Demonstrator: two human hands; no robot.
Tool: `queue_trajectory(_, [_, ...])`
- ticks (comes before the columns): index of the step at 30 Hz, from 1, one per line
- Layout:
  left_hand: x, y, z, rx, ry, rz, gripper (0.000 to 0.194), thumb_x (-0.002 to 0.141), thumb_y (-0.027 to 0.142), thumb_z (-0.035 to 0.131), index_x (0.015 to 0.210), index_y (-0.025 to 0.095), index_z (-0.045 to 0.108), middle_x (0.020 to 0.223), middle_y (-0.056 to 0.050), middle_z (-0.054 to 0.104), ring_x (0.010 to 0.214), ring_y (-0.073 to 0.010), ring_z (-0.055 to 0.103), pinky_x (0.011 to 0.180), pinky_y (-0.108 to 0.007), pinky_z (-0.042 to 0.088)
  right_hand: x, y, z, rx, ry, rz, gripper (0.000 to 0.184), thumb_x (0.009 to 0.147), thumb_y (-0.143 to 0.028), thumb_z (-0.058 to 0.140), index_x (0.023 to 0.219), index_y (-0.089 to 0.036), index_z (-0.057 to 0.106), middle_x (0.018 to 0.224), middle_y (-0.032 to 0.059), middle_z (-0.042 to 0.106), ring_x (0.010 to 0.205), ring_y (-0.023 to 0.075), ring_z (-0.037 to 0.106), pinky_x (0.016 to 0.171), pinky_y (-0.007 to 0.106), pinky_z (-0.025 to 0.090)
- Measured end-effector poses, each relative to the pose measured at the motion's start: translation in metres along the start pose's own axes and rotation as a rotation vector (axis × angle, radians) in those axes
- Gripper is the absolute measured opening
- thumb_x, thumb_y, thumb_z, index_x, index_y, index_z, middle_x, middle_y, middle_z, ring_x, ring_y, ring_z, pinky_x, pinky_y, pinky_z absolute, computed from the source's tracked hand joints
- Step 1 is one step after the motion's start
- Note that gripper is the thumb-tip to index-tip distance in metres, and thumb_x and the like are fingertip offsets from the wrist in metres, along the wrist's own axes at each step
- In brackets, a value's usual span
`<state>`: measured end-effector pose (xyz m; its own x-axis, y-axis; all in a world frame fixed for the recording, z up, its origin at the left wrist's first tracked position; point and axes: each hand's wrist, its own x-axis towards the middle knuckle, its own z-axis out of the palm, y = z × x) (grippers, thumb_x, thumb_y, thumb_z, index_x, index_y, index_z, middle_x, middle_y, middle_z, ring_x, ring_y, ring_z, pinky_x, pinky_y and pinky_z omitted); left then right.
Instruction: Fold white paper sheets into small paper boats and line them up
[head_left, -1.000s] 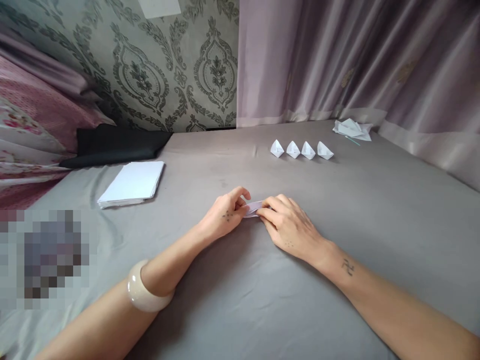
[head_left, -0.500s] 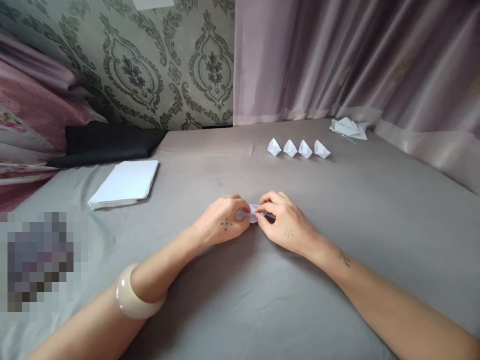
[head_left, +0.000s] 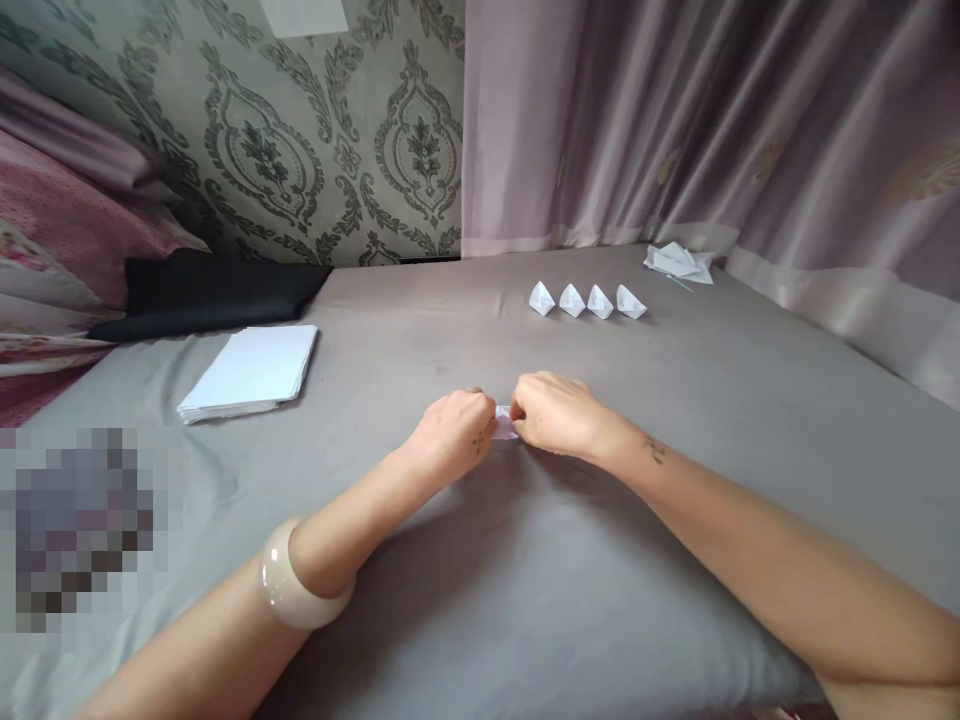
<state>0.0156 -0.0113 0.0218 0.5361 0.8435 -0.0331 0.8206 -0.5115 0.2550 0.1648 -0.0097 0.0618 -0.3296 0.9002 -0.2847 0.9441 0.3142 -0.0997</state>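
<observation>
Between my two hands is a small folded piece of white paper [head_left: 505, 423], mostly covered by my fingers. My left hand [head_left: 456, 430] is closed on its left end, with a pale bangle [head_left: 300, 580] around that forearm. On the paper's right end my right hand [head_left: 559, 415] is closed too, knuckles up and fingertips hidden. Beyond the hands, several white folded paper boats [head_left: 572, 301] stand in a row on the grey sheet [head_left: 420, 340].
A stack of white paper [head_left: 255, 370] lies at the left, in front of a black cloth [head_left: 217, 290]. At the back right are loose papers [head_left: 679, 262] and a thin light-blue stick [head_left: 680, 284], near the purple curtain [head_left: 585, 130]. A blurred patch covers the far left.
Both hands have rolled inward, knuckles turned up, and now hide more of the folded paper. The right fingers have curled in. The whole view has shifted slightly.
</observation>
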Motion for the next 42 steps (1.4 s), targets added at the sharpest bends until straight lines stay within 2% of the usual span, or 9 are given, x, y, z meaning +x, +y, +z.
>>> queue_trajectory(4, [0.004,-0.001,0.000,-0.009,-0.022,0.001,0.021,0.085,0.015,0.045,0.070,0.016,0.060,0.074,-0.007,0.062,0.064,-0.0155,0.055,0.054,-0.026,0.032,0.009,-0.016,-0.020,-0.186,-0.134,-0.067,0.020,0.073,-0.005,0.056,0.082,-0.015,0.069,0.079,0.0105,0.069,0.079,0.0236,0.065,0.056,0.028,0.037])
queue_trajectory(10, [0.010,-0.002,-0.001,-0.019,-0.063,-0.028,0.017,0.078,0.010,0.045,0.070,0.017,0.059,0.066,-0.003,0.059,0.061,-0.0145,0.054,0.051,-0.026,0.030,0.015,-0.017,-0.022,-0.234,-0.175,-0.143,0.025,0.070,-0.002,0.056,0.089,-0.014,0.068,0.094,0.0112,0.068,0.085,0.0216,0.064,0.060,0.027,0.038])
queue_trajectory(17, [0.003,0.006,-0.006,0.122,-0.069,0.002,0.020,0.080,0.008,0.044,0.084,0.014,0.063,0.088,-0.010,0.066,0.080,-0.0208,0.062,0.066,-0.028,0.043,0.024,-0.002,-0.010,-0.257,-0.093,-0.329,0.014,0.073,-0.015,0.059,0.086,-0.015,0.064,0.091,0.0091,0.066,0.092,0.0230,0.060,0.059,0.027,0.036])
queue_trajectory(25, [0.008,-0.003,-0.007,0.089,-0.083,0.094,0.020,0.080,0.011,0.043,0.078,0.016,0.062,0.088,-0.007,0.066,0.078,-0.0196,0.062,0.061,-0.026,0.040,0.027,0.003,-0.008,-0.165,-0.099,-0.270,0.017,0.070,-0.018,0.062,0.086,-0.014,0.064,0.093,0.0107,0.065,0.084,0.0215,0.061,0.056,0.026,0.035])
queue_trajectory(28, [0.006,-0.010,-0.005,0.021,-0.066,0.067,0.022,0.082,0.016,0.043,0.073,0.017,0.062,0.083,-0.006,0.064,0.069,-0.0169,0.060,0.056,-0.025,0.037,0.021,0.017,-0.006,-0.005,-0.094,-0.261,0.013,0.074,-0.022,0.062,0.084,-0.015,0.067,0.095,0.0102,0.067,0.082,0.0202,0.061,0.059,0.025,0.037])
queue_trajectory(31, [0.003,-0.013,-0.006,-0.043,-0.041,0.054,0.024,0.085,0.021,0.043,0.077,0.018,0.065,0.084,-0.007,0.064,0.066,-0.0164,0.058,0.057,-0.025,0.037,0.006,0.035,0.005,0.314,0.008,-0.259,0.026,0.081,-0.042,0.061,0.091,-0.019,0.070,0.093,0.0059,0.069,0.082,0.0181,0.062,0.065,0.024,0.041])
queue_trajectory(34, [0.001,-0.016,-0.005,-0.111,0.004,0.053,0.023,0.085,0.022,0.044,0.083,0.018,0.067,0.087,-0.007,0.065,0.070,-0.0168,0.059,0.062,-0.026,0.039,-0.011,0.048,0.024,0.509,0.183,-0.272,0.028,0.082,-0.040,0.062,0.103,-0.024,0.068,0.097,0.0026,0.069,0.082,0.0152,0.062,0.070,0.024,0.043])
queue_trajectory(36, [0.001,-0.019,-0.003,-0.180,0.038,0.051,0.022,0.084,0.021,0.046,0.088,0.019,0.067,0.090,-0.007,0.065,0.072,-0.0163,0.058,0.064,-0.026,0.041,-0.018,0.051,0.038,0.500,0.269,-0.305,0.018,0.087,-0.031,0.058,0.098,-0.024,0.069,0.093,0.0017,0.068,0.079,0.0140,0.060,0.070,0.025,0.042])
queue_trajectory(42, [0.003,-0.028,0.001,-0.554,0.082,-0.036,0.040,0.078,0.025,0.054,0.118,0.018,0.060,0.092,-0.004,0.066,0.064,-0.0116,0.054,0.063,-0.023,0.044,-0.022,0.045,0.058,0.367,0.418,-0.345,0.020,0.093,-0.025,0.049,0.093,-0.023,0.069,0.087,0.0019,0.066,0.078,0.0141,0.058,0.069,0.026,0.040])
